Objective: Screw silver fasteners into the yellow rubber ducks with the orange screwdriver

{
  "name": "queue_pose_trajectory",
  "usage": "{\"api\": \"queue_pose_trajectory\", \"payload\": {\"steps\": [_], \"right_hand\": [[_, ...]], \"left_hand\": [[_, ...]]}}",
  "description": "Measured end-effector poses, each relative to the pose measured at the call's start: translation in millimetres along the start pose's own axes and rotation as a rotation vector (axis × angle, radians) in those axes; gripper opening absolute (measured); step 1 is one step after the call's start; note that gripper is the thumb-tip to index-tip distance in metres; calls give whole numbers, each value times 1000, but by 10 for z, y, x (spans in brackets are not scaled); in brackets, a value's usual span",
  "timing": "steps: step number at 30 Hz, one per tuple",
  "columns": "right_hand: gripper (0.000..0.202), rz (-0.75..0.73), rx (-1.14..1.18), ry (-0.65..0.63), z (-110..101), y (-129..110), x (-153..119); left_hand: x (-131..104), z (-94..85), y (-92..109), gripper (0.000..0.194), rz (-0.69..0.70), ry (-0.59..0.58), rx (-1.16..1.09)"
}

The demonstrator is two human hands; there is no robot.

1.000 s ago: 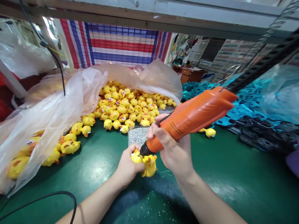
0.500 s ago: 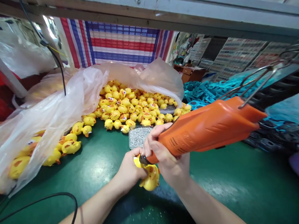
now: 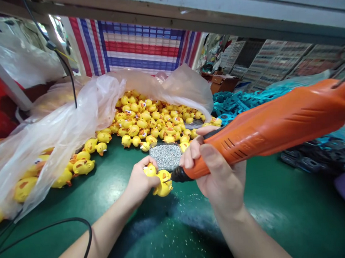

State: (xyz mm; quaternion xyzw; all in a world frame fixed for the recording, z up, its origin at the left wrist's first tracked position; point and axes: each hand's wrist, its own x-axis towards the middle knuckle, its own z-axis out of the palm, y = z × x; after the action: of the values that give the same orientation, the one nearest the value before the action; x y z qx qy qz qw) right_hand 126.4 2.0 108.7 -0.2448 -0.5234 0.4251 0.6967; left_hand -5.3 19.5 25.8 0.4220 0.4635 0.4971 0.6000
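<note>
My left hand (image 3: 140, 180) is closed around a yellow toy duck (image 3: 163, 185), its thumb pressed across the toy. Wrapped in the fingers of my right hand (image 3: 218, 173) is an orange electric screwdriver (image 3: 265, 126), slanting down to the left. The thin bit (image 3: 167, 180) at its black nose (image 3: 182, 174) reaches the duck's body; whether the tip is inside or just at the surface I cannot tell. Right behind the duck stands a clear tray (image 3: 166, 168) full of small silvery screws.
Many yellow ducks (image 3: 149, 118) spill from a translucent plastic bag (image 3: 81, 106) at the back and left. Teal parts (image 3: 231, 102) and black parts (image 3: 304, 158) lie at the right. A black cable (image 3: 89, 229) loops at lower left. Pale crumbs dot the green tabletop (image 3: 172, 236).
The screwdriver and my right hand have moved right and back from the duck's other end. My left hand has shifted left and up, turning the duck, with the bit now at its body.
</note>
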Motion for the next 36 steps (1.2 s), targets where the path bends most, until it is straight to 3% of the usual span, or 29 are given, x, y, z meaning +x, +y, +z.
{"api": "queue_pose_trajectory", "payload": {"steps": [8,16,21,26,29,31,33,36], "right_hand": [[12,-9,9,-98,73,191,-125],[9,-57,-17,-181,28,263,-232],[12,-29,35,-170,40,290,-236],[20,78,81,-151,50,130,-50],[24,-22,4,-29,-123,23,134],[26,-89,-164,105,-329,15,249],[32,-198,-429,299,-563,55,329],[59,-526,-853,610,-839,153,358]], "left_hand": [[-21,-13,-43,29,-22,10,-142],[-45,-13,-38,31,-125,-18,-238],[-33,-50,-16,29,-105,-49,-177],[37,-95,16,30,-158,-211,20],[-3,-109,93,30,-104,-231,222],[-115,-151,180,27,-100,-326,371],[-294,-247,290,20,-146,-494,567],[-594,-471,459,11,-295,-858,914]]}}
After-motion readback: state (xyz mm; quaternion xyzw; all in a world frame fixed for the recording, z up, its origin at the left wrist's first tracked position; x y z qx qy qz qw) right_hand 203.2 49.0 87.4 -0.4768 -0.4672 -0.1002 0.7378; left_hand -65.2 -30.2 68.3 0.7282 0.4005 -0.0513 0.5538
